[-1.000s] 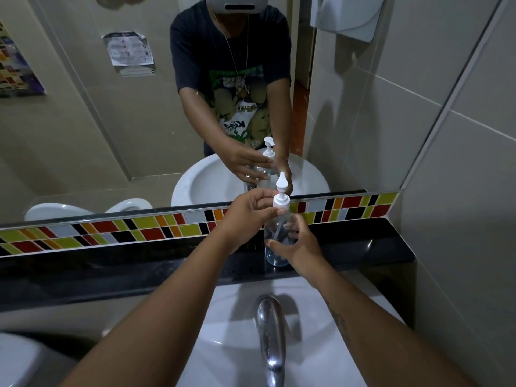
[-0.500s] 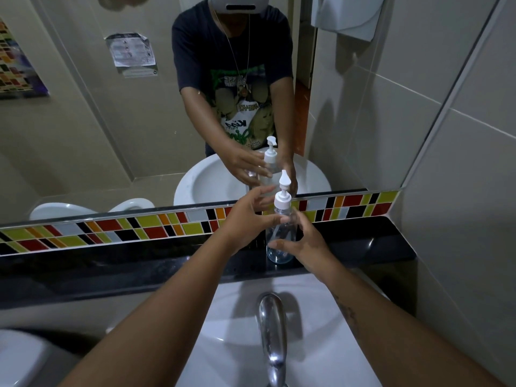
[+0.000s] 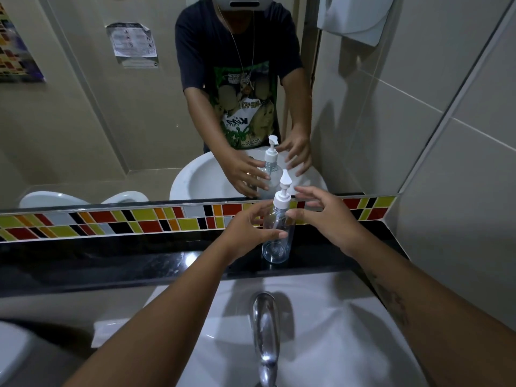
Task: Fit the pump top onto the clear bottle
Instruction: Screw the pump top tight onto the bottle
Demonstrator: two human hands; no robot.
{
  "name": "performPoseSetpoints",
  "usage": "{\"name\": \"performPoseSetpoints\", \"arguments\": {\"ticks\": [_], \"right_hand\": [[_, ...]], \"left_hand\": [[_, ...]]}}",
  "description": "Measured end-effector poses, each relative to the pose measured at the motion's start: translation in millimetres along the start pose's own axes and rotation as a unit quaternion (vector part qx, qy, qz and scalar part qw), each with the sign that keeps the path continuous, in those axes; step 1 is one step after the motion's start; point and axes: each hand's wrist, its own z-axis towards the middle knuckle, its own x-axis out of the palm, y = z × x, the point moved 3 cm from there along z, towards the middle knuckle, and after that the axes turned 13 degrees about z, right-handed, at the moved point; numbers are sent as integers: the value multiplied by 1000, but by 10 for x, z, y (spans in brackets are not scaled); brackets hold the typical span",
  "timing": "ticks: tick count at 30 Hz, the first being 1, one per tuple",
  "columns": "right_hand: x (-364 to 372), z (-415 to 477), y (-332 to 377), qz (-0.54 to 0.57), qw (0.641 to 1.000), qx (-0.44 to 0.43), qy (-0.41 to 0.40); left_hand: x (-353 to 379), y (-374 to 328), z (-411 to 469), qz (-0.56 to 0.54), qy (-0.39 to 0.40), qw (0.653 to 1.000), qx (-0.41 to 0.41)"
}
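The clear bottle (image 3: 277, 248) stands upright on the black ledge (image 3: 139, 256) below the mirror. The white pump top (image 3: 282, 198) sits on its neck, nozzle pointing up and away. My left hand (image 3: 247, 233) is just left of the bottle with its fingers apart, and the thumb crosses in front of the bottle's middle. My right hand (image 3: 331, 219) hovers to the right of the neck with spread fingers, its index fingertip close to the bottle's shoulder. Neither hand is closed around the bottle.
A white sink (image 3: 335, 317) with a chrome faucet (image 3: 265, 331) lies below the ledge. A coloured tile strip (image 3: 139, 222) and a mirror (image 3: 97, 135) stand behind it. A tiled wall (image 3: 460, 191) closes the right side, with a white dispenser (image 3: 357, 15) high up.
My left hand let go of the pump top and dropped beside the bottle. My right hand released the bottle's body and moved right and up, fingers spreading.
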Motion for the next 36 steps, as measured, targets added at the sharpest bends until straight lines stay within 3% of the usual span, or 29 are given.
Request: {"name": "performPoseSetpoints", "arguments": {"ticks": [8,17,23,31,36], "right_hand": [[273,63,92,-25,998,-48,-22],[223,146,252,-143,985,-59,70],[224,87,197,-140,988,-64,20],[254,117,318,-267,958,-89,52],[281,54,323,-215,974,-57,28]], "left_hand": [[40,8,3,-1,-24,1000,8],[38,1,-3,-5,-18,1000,1],[43,3,-11,-5,-13,1000,-3],[36,16,2,0,-11,1000,0],[29,18,0,-1,-11,1000,5]]}}
